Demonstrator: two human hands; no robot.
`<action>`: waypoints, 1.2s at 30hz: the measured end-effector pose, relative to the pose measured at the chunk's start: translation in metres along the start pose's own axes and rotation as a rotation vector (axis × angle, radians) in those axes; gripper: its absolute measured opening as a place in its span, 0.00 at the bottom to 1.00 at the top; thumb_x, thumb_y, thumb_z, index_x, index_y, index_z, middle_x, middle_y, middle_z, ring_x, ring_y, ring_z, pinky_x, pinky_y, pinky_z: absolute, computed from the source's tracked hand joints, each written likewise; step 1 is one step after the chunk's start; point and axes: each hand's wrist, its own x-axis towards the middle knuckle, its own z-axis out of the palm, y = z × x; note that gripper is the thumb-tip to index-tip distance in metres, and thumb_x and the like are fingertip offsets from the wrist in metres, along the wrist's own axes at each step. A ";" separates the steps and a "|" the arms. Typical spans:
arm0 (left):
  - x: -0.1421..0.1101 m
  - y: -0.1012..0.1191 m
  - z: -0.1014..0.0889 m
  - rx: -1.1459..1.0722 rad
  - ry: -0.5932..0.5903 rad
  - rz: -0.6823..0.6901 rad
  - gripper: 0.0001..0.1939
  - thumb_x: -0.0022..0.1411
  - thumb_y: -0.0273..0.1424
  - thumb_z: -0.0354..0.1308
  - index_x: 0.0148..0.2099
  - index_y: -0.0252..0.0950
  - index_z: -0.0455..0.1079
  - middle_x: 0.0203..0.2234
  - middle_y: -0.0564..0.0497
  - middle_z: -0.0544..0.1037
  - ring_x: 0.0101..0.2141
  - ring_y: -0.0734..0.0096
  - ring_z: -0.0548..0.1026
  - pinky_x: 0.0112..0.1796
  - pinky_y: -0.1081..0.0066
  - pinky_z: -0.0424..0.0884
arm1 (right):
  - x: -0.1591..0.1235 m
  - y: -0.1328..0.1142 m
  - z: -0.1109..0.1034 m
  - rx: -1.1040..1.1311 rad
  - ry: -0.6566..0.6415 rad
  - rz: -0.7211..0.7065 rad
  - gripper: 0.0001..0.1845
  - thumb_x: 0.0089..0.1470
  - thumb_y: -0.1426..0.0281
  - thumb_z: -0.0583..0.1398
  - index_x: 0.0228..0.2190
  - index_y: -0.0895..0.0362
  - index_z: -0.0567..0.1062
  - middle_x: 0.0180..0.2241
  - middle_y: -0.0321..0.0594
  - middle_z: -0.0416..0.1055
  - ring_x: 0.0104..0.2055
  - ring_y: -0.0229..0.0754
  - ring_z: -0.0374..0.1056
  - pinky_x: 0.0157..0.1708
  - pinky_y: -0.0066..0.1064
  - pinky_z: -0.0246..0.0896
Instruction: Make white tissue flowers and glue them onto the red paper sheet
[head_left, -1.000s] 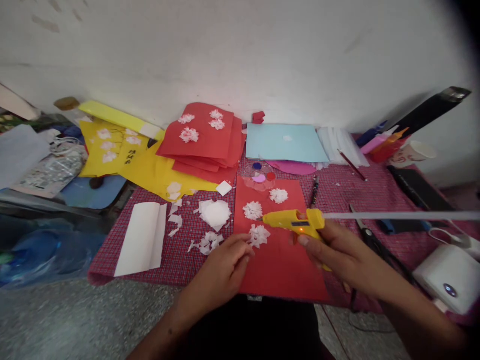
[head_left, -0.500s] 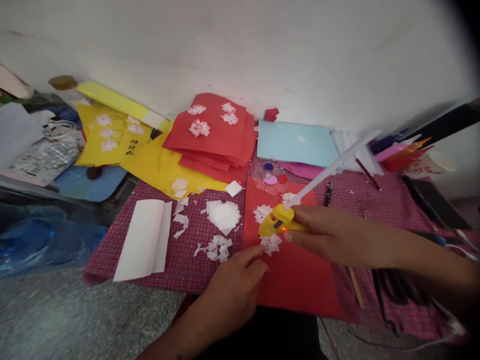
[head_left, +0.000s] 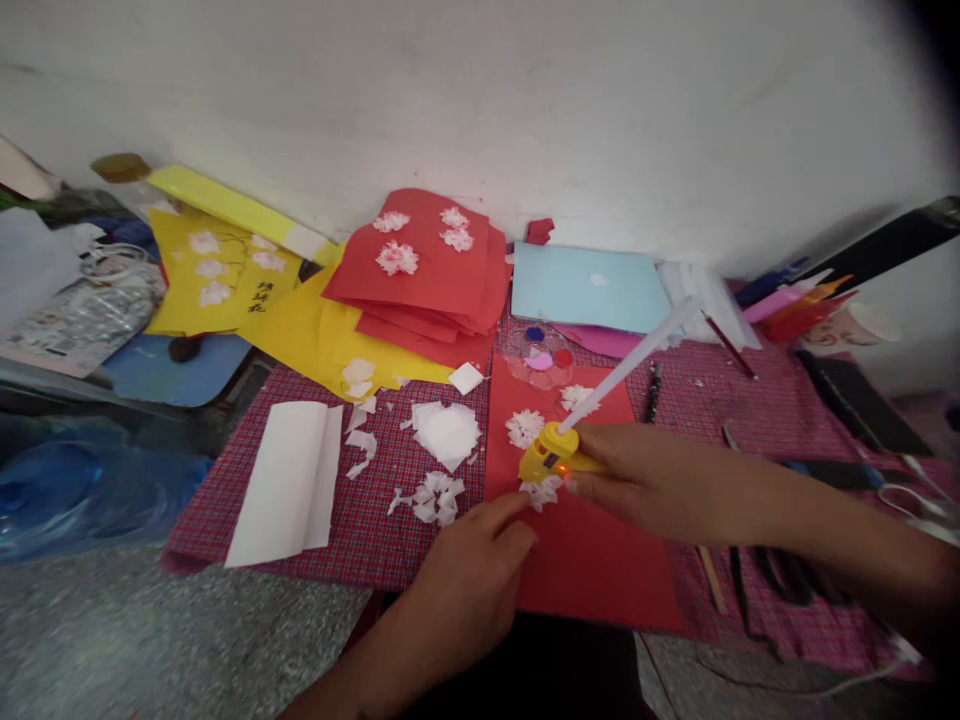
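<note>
My right hand (head_left: 645,480) is closed around a yellow hot glue gun (head_left: 544,452), its small orange light lit. A long translucent glue stick (head_left: 630,365) sticks out of its back, slanting up and right. The gun's front end is low over a white paper flower (head_left: 541,493) on a red sheet (head_left: 592,570); its nozzle tip is hard to make out. My left hand (head_left: 472,570) is curled, its index fingertip holding that flower's left edge. Two more white flowers, a left one (head_left: 524,428) and a right one (head_left: 580,398), lie farther up the sheet.
Left of the sheet lie cut paper pieces (head_left: 447,432), crumpled petals (head_left: 436,497) and folded white paper (head_left: 279,485). Behind are red sheets with flowers (head_left: 427,280), a light-blue sheet (head_left: 592,285) and a paint palette (head_left: 538,360). Scissors (head_left: 795,575) and a pen (head_left: 654,392) lie right.
The glue gun and my right hand have shifted slightly down, bringing the gun closer over the lower flower. My left fingertip stays at its edge. The camera view has shifted a little.
</note>
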 end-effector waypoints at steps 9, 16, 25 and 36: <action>0.002 0.001 -0.001 -0.002 -0.009 -0.005 0.11 0.64 0.18 0.50 0.44 0.34 0.69 0.56 0.41 0.71 0.55 0.60 0.72 0.55 0.58 0.72 | 0.000 -0.007 0.001 -0.123 -0.017 0.010 0.09 0.62 0.68 0.55 0.31 0.57 0.72 0.30 0.42 0.73 0.28 0.43 0.68 0.28 0.33 0.56; 0.001 0.000 0.000 -0.011 -0.004 -0.003 0.11 0.64 0.18 0.50 0.45 0.33 0.69 0.57 0.41 0.71 0.55 0.61 0.72 0.56 0.60 0.72 | -0.001 -0.012 0.003 -0.180 -0.006 0.010 0.10 0.63 0.68 0.54 0.32 0.58 0.72 0.31 0.44 0.75 0.28 0.43 0.69 0.27 0.33 0.56; 0.000 -0.002 0.001 -0.005 -0.005 -0.010 0.11 0.65 0.19 0.50 0.45 0.34 0.69 0.57 0.42 0.71 0.57 0.61 0.71 0.56 0.59 0.71 | -0.002 -0.013 0.004 -0.193 0.009 0.003 0.10 0.63 0.67 0.55 0.32 0.57 0.72 0.31 0.44 0.75 0.28 0.43 0.69 0.27 0.33 0.56; -0.001 -0.001 0.001 0.013 0.025 0.003 0.12 0.63 0.18 0.51 0.46 0.34 0.70 0.57 0.41 0.71 0.56 0.61 0.72 0.56 0.59 0.72 | -0.008 -0.015 0.003 -0.184 0.005 0.024 0.11 0.64 0.65 0.54 0.34 0.58 0.72 0.31 0.45 0.75 0.29 0.43 0.69 0.28 0.33 0.57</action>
